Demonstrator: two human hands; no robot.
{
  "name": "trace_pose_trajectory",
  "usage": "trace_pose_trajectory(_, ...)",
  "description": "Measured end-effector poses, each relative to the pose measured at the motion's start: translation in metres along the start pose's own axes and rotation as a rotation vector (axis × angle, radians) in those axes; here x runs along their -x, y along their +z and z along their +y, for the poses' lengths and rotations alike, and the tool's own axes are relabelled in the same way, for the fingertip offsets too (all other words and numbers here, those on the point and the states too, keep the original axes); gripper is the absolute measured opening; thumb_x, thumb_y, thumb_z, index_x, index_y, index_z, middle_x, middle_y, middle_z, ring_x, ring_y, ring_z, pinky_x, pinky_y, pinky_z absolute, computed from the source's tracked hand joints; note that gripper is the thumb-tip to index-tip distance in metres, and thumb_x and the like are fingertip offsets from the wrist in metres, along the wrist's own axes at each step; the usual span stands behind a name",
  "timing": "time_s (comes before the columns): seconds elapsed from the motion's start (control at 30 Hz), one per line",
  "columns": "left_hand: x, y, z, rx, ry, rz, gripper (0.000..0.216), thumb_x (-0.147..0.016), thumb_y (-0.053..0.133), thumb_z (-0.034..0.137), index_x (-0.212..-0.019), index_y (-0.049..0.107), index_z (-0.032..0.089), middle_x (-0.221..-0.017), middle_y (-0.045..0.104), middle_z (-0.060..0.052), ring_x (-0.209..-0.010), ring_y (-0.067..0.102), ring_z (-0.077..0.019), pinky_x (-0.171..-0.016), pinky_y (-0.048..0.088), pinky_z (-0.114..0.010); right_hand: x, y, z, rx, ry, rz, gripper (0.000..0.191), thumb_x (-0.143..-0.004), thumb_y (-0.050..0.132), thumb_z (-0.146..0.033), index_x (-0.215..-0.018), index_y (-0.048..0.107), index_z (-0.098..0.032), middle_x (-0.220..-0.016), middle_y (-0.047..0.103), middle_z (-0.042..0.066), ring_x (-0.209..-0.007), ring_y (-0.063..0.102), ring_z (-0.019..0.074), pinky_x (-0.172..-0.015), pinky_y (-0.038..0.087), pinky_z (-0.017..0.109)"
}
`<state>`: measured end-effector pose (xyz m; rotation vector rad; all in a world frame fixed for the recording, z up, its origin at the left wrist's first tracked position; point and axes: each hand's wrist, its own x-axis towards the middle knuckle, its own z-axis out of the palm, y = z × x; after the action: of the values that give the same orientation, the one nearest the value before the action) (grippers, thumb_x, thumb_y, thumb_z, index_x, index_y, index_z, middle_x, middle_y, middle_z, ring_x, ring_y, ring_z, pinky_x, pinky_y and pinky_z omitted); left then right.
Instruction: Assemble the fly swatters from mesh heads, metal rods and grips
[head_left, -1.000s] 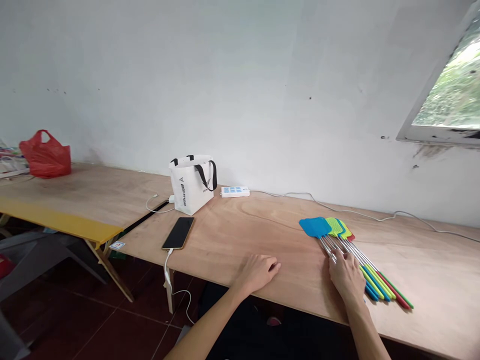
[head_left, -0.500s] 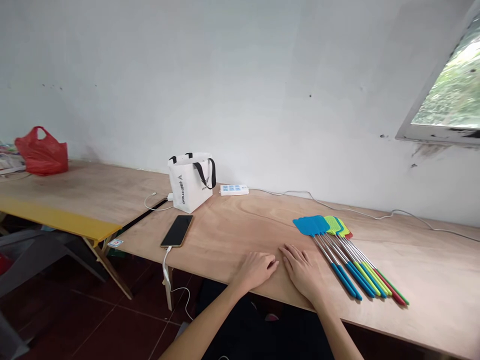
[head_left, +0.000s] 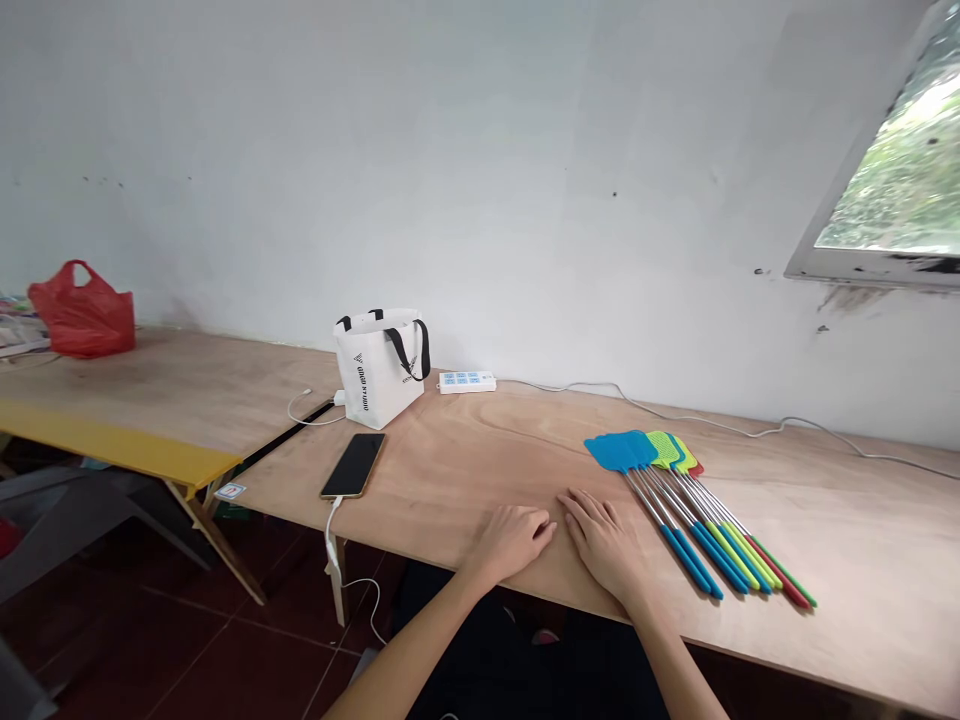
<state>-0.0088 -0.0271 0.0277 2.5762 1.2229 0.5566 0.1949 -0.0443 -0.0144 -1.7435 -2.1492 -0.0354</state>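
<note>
My left hand (head_left: 514,540) rests on the wooden table (head_left: 457,465) with its fingers loosely curled and nothing visible in them. Beside it, my right hand (head_left: 600,535) lies flat, fingers stretched out and slightly apart, holding nothing. Just right of that hand is a fanned bundle of several fly swatters (head_left: 622,450), their blue, lime and red heads overlapping toward the wall. The thin metal rods run down to blue, lime, red and green handles (head_left: 739,560) near the front edge. Neither hand touches the swatters.
A phone (head_left: 354,465) on a white charging cable (head_left: 330,545) lies to the left. Behind it stand a white tote bag (head_left: 382,375) and a power strip (head_left: 466,381), whose cord (head_left: 697,418) trails along the wall. A red plastic bag (head_left: 86,315) sits on the far-left table (head_left: 195,385).
The view has shifted very slightly. My hands, the fly swatters and the other things on the table stay in place.
</note>
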Motion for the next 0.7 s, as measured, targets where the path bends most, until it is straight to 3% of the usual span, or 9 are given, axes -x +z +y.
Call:
trace_pose_trajectory(0.17,-0.001,0.003,-0.001,-0.002,0.009,0.012,0.033,-0.103,0.047,0.034,-0.078,0.063,0.019,-0.084,0.069,-0.004,-0.079,0.065,-0.02,-0.066,0.041,-0.029,0.0,0.0,0.0,-0.004,-0.004,0.007,0.048,-0.104,0.026,-0.034,-0.143,0.054,-0.028,-0.152,0.051,0.006,-0.141,0.045,0.0228,-0.117,0.031,0.051)
trace_pose_trajectory(0.3,-0.002,0.004,-0.003,-0.015,0.039,0.088,0.018,-0.1,0.052,0.032,-0.098,0.065,0.02,-0.106,0.069,-0.005,-0.102,0.063,-0.0221,-0.085,0.046,-0.032,0.0,0.001,0.001,-0.005,-0.018,0.015,0.047,-0.104,0.027,-0.034,-0.141,0.056,-0.028,-0.151,0.052,0.007,-0.14,0.046,0.0234,-0.116,0.032,0.051)
trace_pose_trajectory(0.43,-0.001,0.008,-0.006,-0.018,0.126,0.109,0.026,-0.101,0.052,0.034,-0.122,0.062,0.023,-0.134,0.062,-0.006,-0.122,0.056,-0.0238,-0.105,0.039,-0.039,-0.001,0.001,0.001,-0.011,-0.02,0.016,0.047,-0.104,0.027,-0.033,-0.141,0.055,-0.029,-0.15,0.052,0.007,-0.14,0.045,0.0235,-0.116,0.031,0.051)
trace_pose_trajectory(0.7,0.0,0.013,-0.01,-0.024,0.142,0.117,0.03,-0.102,0.049,0.035,-0.127,0.061,0.025,-0.138,0.061,-0.005,-0.126,0.054,-0.0232,-0.108,0.038,-0.039,0.0,0.001,0.0,-0.011,0.003,-0.014,0.047,-0.104,0.029,-0.038,-0.143,0.054,-0.03,-0.152,0.05,0.007,-0.142,0.042,0.0252,-0.117,0.029,0.055)
